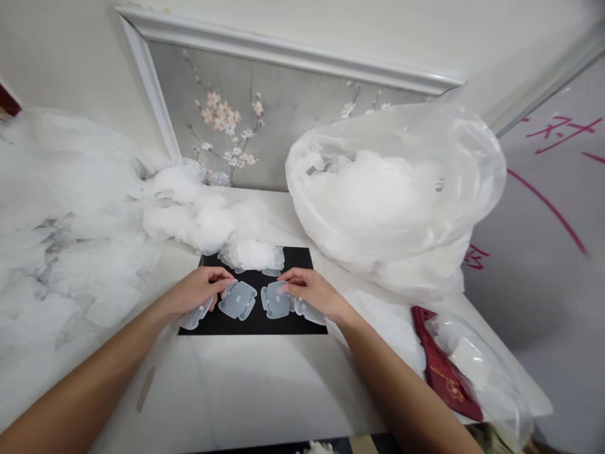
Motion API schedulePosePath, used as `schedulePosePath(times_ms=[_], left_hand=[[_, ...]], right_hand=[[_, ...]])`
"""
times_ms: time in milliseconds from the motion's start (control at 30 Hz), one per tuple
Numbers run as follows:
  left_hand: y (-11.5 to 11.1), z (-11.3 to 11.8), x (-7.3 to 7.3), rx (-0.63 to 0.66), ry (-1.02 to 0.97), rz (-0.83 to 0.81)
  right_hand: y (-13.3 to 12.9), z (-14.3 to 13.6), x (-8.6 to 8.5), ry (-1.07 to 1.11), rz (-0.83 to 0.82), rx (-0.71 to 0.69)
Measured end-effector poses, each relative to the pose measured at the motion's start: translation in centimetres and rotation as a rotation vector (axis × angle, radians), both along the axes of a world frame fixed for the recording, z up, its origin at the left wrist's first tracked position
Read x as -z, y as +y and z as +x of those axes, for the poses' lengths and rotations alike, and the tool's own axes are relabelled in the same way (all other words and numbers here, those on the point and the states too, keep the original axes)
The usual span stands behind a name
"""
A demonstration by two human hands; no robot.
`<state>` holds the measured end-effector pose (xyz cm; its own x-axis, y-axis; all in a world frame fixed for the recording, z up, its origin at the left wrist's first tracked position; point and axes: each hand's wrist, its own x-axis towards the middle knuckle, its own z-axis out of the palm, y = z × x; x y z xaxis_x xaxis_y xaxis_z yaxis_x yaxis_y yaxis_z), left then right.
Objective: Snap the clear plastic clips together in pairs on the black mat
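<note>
1. Both hands are down on the black mat (255,321), which lies on the white table (246,391).
2. The left hand (201,291) has its fingers curled, fingertips pressing the edge of a translucent plastic piece (237,300) lying flat on the mat; another such piece (196,315) sits under the palm at the mat's left edge.
3. The right hand (309,291) rests with its fingers spread flat on a second flat piece (275,301), just beside the first; a further piece (309,312) peeks out beneath the palm.
4. A small heap of the same pieces (253,255) lies at the mat's far edge.
5. A big loose pile (70,221) spreads on the left, and a clear plastic bag (392,195), stuffed full, stands on the right.
6. A red packet (442,372) with gold print lies right of the forearm; the print is too small to read.
7. Red handwritten strokes (562,132) mark the grey panel on the right, not legible.
</note>
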<state>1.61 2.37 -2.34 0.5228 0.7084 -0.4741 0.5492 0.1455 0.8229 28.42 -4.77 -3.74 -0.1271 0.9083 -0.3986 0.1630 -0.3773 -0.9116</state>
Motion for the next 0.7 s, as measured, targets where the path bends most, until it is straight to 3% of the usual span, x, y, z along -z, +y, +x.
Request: schedulePosePath(times_ms=[133,233,333,433,500,633,700], left_hand=[[-0.1,0.0,0.1,-0.028,0.011,-0.012],[-0.2,0.0,0.5,-0.005,-0.041,0.087],[-0.2,0.3,0.5,-0.157,-0.275,0.12],[-0.1,0.7,0.1,-0.37,-0.636,-0.053],[-0.2,1.0,0.0,-0.401,-0.828,-0.193],[-0.6,1.6,0.5,-0.437,-0.976,-0.482],[-0.7,1.7,0.8,-0.442,-1.0,-0.541]], right_hand=[[-0.1,-0.3,0.6,-0.027,0.11,-0.017],[-0.3,-0.4,0.3,0.045,0.184,-0.018],[-0.1,-0.6,-0.2,0.26,0.195,0.068],[0.6,-1.1,-0.1,0.466,0.164,0.215],[1.2,-1.5,0.4,0.558,0.154,0.266],[1.8,-2.3,1.6,0.701,0.139,0.308],[1.8,-2.5,1.9,0.763,0.14,0.34]])
